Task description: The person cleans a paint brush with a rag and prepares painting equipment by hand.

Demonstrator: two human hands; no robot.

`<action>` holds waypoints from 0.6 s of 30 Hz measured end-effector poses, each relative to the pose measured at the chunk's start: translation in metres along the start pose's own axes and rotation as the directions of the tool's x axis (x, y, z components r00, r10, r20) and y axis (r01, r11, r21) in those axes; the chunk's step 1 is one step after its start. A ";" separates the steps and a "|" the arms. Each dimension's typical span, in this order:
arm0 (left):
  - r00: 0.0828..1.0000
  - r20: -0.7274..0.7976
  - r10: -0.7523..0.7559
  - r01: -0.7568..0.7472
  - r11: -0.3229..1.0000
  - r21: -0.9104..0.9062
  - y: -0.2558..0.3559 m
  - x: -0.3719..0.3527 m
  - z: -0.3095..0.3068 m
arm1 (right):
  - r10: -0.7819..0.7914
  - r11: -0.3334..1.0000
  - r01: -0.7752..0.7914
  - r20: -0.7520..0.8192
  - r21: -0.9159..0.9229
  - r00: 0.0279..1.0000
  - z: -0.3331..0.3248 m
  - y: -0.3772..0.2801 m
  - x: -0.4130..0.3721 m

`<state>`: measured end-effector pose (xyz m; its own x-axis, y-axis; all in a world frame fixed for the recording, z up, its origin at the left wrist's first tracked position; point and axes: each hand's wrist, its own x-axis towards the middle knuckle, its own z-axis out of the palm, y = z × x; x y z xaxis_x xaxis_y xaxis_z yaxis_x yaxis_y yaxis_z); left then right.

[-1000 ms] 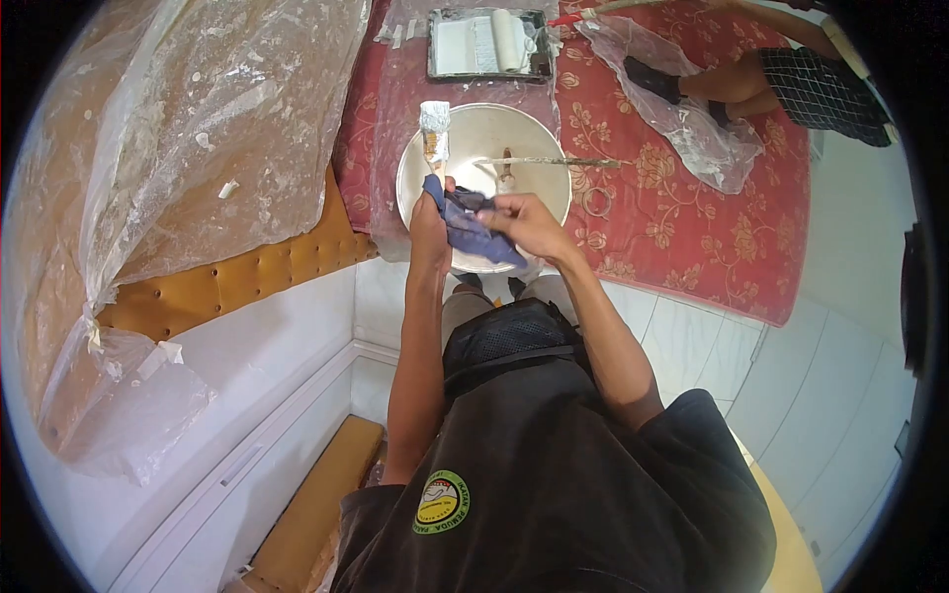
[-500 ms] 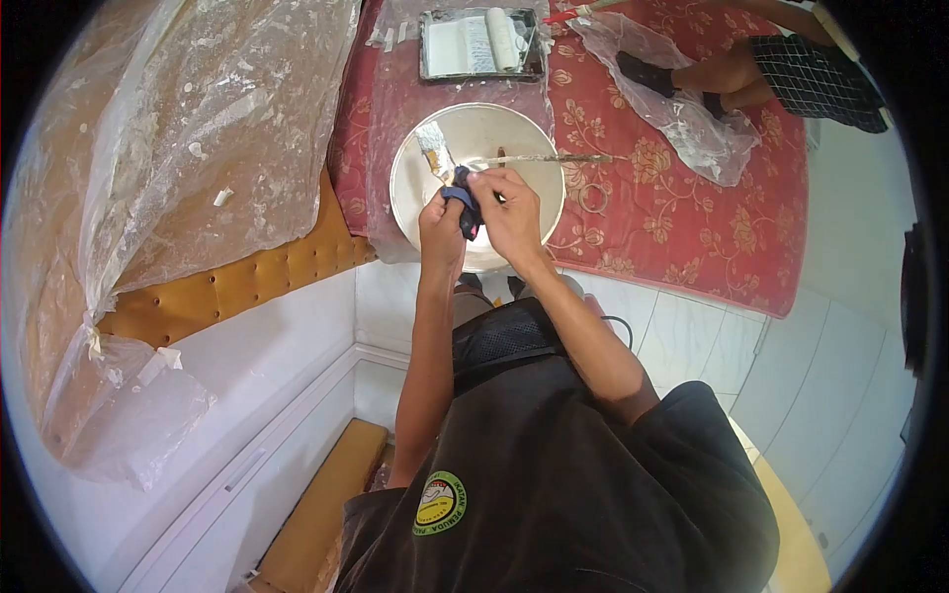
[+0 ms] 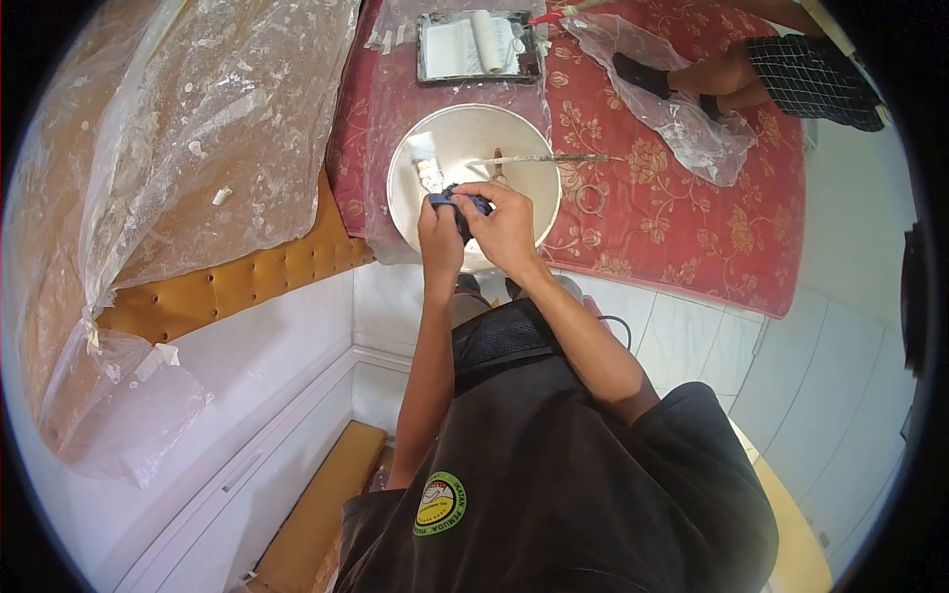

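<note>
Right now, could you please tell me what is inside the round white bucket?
The bucket shows a white inside, with a stick lying across it. The left hand, right hand, blue cloth and brush cover its near part.

Both bare arms stretch forward and down, elbows slightly bent. The left hand [image 3: 440, 229] and right hand [image 3: 509, 229] meet side by side, touching, fingers curled tight in a grip, the right wrist angled inward toward the left.

One left hand [image 3: 438, 232] and one right hand [image 3: 506, 227] grip one paintbrush [image 3: 427, 170] and one blue cloth [image 3: 458, 204], with one white basin [image 3: 535, 129] and one stick [image 3: 544, 158] just beyond the fingers, one tray [image 3: 436, 51] and one roller [image 3: 486, 42] farther off.
</note>
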<state>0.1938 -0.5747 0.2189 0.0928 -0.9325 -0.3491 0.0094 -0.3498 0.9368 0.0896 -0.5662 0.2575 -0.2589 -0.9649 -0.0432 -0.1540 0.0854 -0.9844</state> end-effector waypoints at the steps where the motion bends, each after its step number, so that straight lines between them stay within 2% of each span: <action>1: 0.999 0.021 -0.043 0.043 0.999 -0.021 -0.002 -0.002 0.000 | 0.012 0.999 -0.011 -0.021 0.031 1.000 0.001 0.002 -0.001; 2: 0.999 0.020 -0.041 0.041 0.999 -0.020 -0.004 -0.003 0.000 | 0.011 0.999 -0.010 -0.020 0.033 1.000 0.002 0.005 0.000; 4: 0.998 0.061 -0.023 0.027 0.997 -0.069 0.000 -0.009 0.005 | -0.031 0.995 0.042 -0.120 0.086 0.992 0.004 0.008 0.004; 5: 0.999 0.042 -0.004 0.008 0.997 -0.075 0.000 -0.011 0.009 | -0.118 0.992 0.121 -0.063 0.043 0.991 0.003 0.011 0.004; 6: 0.999 0.041 -0.009 0.012 0.997 -0.074 -0.002 -0.014 0.011 | -0.114 0.992 0.116 -0.061 0.042 0.992 0.002 0.015 0.005; 8: 0.998 0.062 0.000 0.007 0.993 -0.115 -0.004 -0.019 0.016 | -0.255 0.950 0.267 0.095 -0.159 0.962 0.003 0.023 0.011; 9: 0.995 0.062 -0.079 0.089 0.979 -0.182 -0.002 -0.024 0.019 | -0.251 0.952 0.258 0.059 -0.164 0.966 0.004 0.027 0.015; 10: 0.995 0.061 -0.080 0.090 0.980 -0.180 -0.006 -0.024 0.018 | -0.250 0.953 0.256 0.058 -0.163 0.967 0.006 0.032 0.021; 12: 0.985 0.137 -0.104 0.114 0.991 -0.070 -0.010 -0.027 0.014 | -0.242 0.960 0.220 -0.120 -0.175 0.963 0.008 0.036 0.026; 13: 0.994 0.084 -0.071 0.080 0.990 -0.114 -0.008 -0.032 0.021 | -0.128 0.983 0.106 -0.143 -0.150 0.981 0.007 0.035 0.027; 14: 0.994 0.084 -0.069 0.078 0.990 -0.114 -0.009 -0.031 0.020 | -0.129 0.983 0.107 -0.143 -0.149 0.981 0.008 0.033 0.024; 16: 0.984 0.057 -0.167 0.175 0.967 -0.184 -0.005 -0.029 0.018 | -0.206 0.975 0.207 0.024 -0.078 0.978 0.009 0.038 0.016; 17: 0.972 0.069 -0.225 0.235 0.944 -0.231 -0.004 -0.029 0.016 | -0.312 0.944 0.322 0.118 -0.073 0.943 0.009 0.040 0.012; 18: 0.971 0.072 -0.228 0.239 0.943 -0.233 -0.008 -0.030 0.019 | -0.309 0.945 0.319 0.118 -0.077 0.944 0.007 0.040 0.014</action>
<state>0.1721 -0.5456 0.2214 0.0158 -0.8322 -0.5543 0.2629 -0.5314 0.8053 0.0864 -0.5775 0.2165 -0.0840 -0.9664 0.2430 -0.3019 -0.2078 -0.9304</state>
